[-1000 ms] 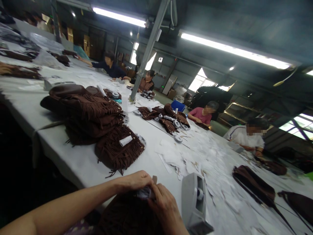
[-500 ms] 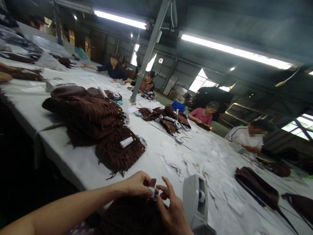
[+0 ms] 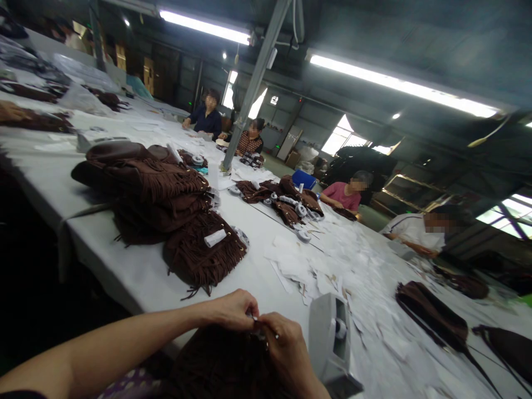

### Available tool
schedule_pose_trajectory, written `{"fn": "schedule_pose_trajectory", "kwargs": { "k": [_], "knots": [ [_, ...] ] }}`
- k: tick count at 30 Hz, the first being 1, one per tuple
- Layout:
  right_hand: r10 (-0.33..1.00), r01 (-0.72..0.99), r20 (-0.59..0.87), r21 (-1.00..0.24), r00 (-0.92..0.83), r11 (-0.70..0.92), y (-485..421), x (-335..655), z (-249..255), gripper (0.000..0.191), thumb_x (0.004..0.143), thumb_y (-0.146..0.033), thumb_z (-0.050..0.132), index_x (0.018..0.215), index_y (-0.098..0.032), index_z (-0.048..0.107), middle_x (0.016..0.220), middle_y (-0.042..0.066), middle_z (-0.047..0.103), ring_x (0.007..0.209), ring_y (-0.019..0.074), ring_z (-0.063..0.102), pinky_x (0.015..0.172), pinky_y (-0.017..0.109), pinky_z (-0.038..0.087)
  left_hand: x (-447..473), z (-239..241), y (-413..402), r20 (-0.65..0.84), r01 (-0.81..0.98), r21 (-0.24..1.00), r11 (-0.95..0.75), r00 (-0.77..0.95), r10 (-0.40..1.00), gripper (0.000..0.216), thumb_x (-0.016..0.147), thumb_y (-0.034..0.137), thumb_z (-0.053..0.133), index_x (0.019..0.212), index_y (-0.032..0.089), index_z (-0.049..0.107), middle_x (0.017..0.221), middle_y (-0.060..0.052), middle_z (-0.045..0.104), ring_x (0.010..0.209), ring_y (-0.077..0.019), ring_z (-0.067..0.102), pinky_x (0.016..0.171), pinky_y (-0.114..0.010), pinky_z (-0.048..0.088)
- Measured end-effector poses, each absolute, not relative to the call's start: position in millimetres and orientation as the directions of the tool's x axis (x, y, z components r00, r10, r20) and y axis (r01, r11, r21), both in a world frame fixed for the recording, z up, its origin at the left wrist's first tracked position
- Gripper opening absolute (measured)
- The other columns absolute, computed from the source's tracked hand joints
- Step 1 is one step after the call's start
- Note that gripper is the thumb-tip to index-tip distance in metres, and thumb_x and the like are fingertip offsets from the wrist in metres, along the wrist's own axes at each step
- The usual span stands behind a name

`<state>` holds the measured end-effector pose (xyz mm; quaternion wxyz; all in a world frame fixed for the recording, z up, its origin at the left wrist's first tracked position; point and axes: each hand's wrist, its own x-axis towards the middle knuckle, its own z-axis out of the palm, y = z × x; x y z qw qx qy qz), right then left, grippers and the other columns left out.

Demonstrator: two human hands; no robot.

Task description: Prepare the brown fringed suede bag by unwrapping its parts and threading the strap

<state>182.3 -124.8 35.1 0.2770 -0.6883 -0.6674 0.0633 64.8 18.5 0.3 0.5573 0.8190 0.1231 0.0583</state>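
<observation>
A dark brown fringed bag (image 3: 220,363) lies in front of me at the table's near edge. At its top, my left hand (image 3: 235,310) is closed in a pinch on a short brown strap end with a whitish wrapping. My right hand (image 3: 286,343) pinches the same spot from the other side, fingertips against those of the left. The fingers hide most of the strap, and a small shiny metal bit shows by the right hand. Just right of that hand stands a grey tape dispenser (image 3: 330,341).
Stacked brown fringed bags (image 3: 145,183) stand to the left, with another bag (image 3: 205,252) in front. Paper scraps (image 3: 291,269) litter the white table (image 3: 245,233). More bags (image 3: 432,313) lie at right. Several co-workers sit along the far side, near a slanting metal post (image 3: 255,83).
My right hand's fingers, spread before, have closed in to pinch beside the left hand. The upright brown strap end is now covered. A far co-worker in dark clothes has drawn back an outstretched arm.
</observation>
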Motion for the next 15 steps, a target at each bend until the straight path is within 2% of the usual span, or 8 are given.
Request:
{"fn": "schedule_pose_trajectory", "kwargs": {
  "k": [4,7,12,15],
  "knots": [
    [0.922,0.916,0.385,-0.385,0.050,0.112,-130.6,182.7,29.3,0.026,0.084,-0.011,0.044,0.089,-0.020,0.068,0.082,0.004,0.073,0.071,0.0154,0.069,0.064,0.024,0.053,62.7,1.6,15.7,0.003,0.102,0.907,-0.409,0.969,0.247,0.015,0.065,0.019,0.058,0.075,0.016,0.068,0.058,0.001,0.057,0.056,-0.0122,0.043,0.052,-0.022,0.030],
    [0.881,0.932,0.473,-0.323,0.009,0.164,-133.7,184.1,25.2,0.022,0.086,-0.013,0.047,0.092,-0.021,0.067,0.083,0.005,0.074,0.073,0.0158,0.069,0.064,0.025,0.055,64.4,3.0,13.6,-0.007,0.098,0.921,-0.376,0.972,0.234,0.012,0.067,0.020,0.057,0.073,0.016,0.066,0.057,0.002,0.055,0.056,-0.0115,0.042,0.052,-0.022,0.030],
    [0.811,0.967,0.576,-0.137,-0.098,0.215,-138.7,184.7,19.1,0.025,0.087,-0.011,0.047,0.100,-0.020,0.065,0.094,0.007,0.074,0.079,0.0168,0.070,0.065,0.028,0.056,67.9,1.7,19.7,-0.146,0.165,0.975,-0.149,0.981,0.127,0.022,0.073,0.033,0.056,0.080,0.013,0.064,0.057,0.003,0.056,0.046,-0.0091,0.044,0.044,-0.020,0.031],
    [0.806,0.977,0.571,-0.031,-0.157,0.212,-140.9,183.4,21.0,0.027,0.086,-0.009,0.047,0.104,-0.019,0.065,0.097,0.009,0.073,0.074,0.0164,0.069,0.060,0.028,0.054,68.2,2.6,25.9,-0.206,0.206,0.978,0.010,0.978,0.038,0.025,0.068,0.034,0.063,0.081,0.013,0.064,0.061,0.001,0.059,0.046,-0.0089,0.047,0.043,-0.020,0.034]
  ]
}}
